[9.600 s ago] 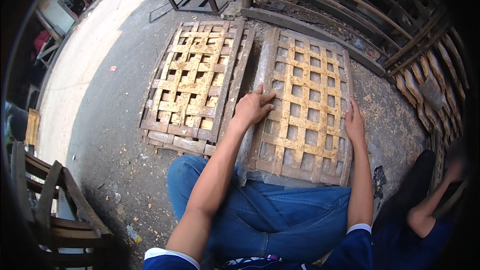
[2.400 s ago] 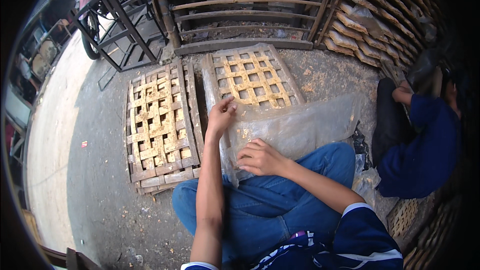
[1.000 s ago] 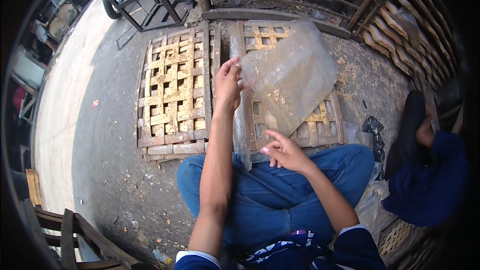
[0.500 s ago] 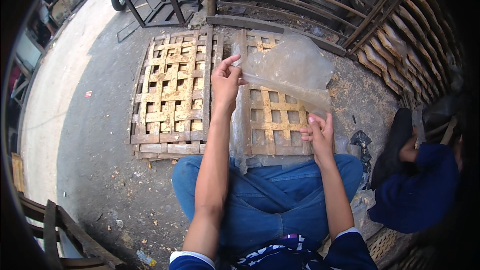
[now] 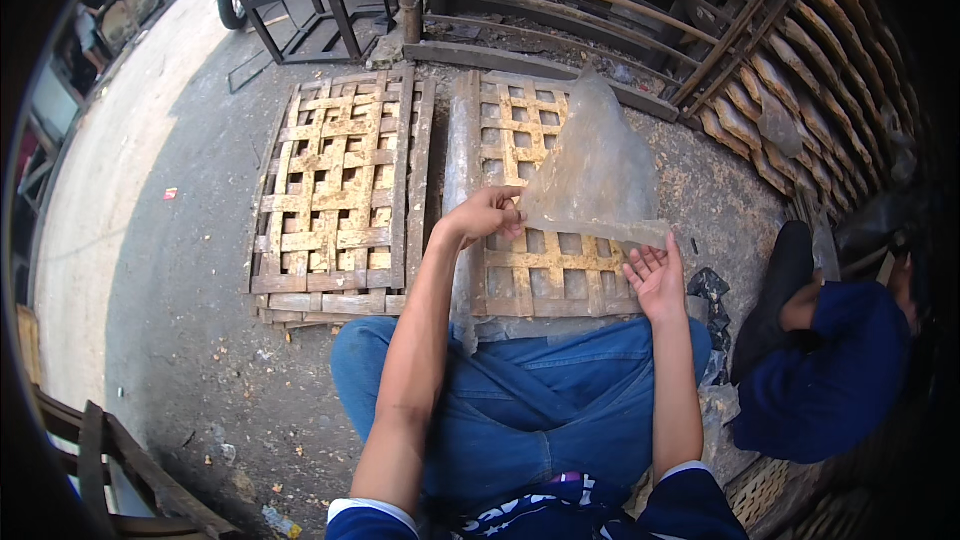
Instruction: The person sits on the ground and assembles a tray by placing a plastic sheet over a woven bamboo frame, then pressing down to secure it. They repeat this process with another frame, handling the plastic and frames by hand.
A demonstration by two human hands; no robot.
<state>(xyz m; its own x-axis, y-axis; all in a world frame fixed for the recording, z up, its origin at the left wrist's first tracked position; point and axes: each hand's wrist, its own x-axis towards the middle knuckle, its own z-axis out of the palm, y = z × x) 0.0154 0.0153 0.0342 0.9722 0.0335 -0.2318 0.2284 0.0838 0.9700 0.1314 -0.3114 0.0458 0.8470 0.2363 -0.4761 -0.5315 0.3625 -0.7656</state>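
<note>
1. We hold 1 translucent plastic sheet (image 5: 598, 160) over the upper R part of the R lattice panel (image 5: 522, 285); the sheet's near edge runs btwn our 2 hands.
2. L hand (image 5: 487, 212): at the sheet's near L corner, thumb & index pinching the film; other fingers curl in, partly hidden.
3. R hand (image 5: 655, 285): palm up at the sheet's near R corner, fingers slightly bent & apart, thumb pointing up at the film edge. We can't tell if the thumb presses on it.
4. R lattice panel: flat, woven slats stained yellowish; more film (image 5: 463, 270) shows along its L & near edges.
5. L lattice stack (image 5: 335, 240): just beside the R lattice panel, narrow gap btwn; we count at least 2 layers, w/ crumbs on the top slats.
6. We sit w/ legs folded in blue jeans (image 5: 510, 390), close to the panel's near edge.
7. To our R: crumpled black plastic (image 5: 710, 290), then a co-worker (image 5: 825, 370) in navy, partly cut off by the dark rim.
8. Far side: slatted fence (image 5: 560, 8); R of it, tiered pale slabs (image 5: 745, 120); upper L, dark metal frame (image 5: 338, 10).
</note>
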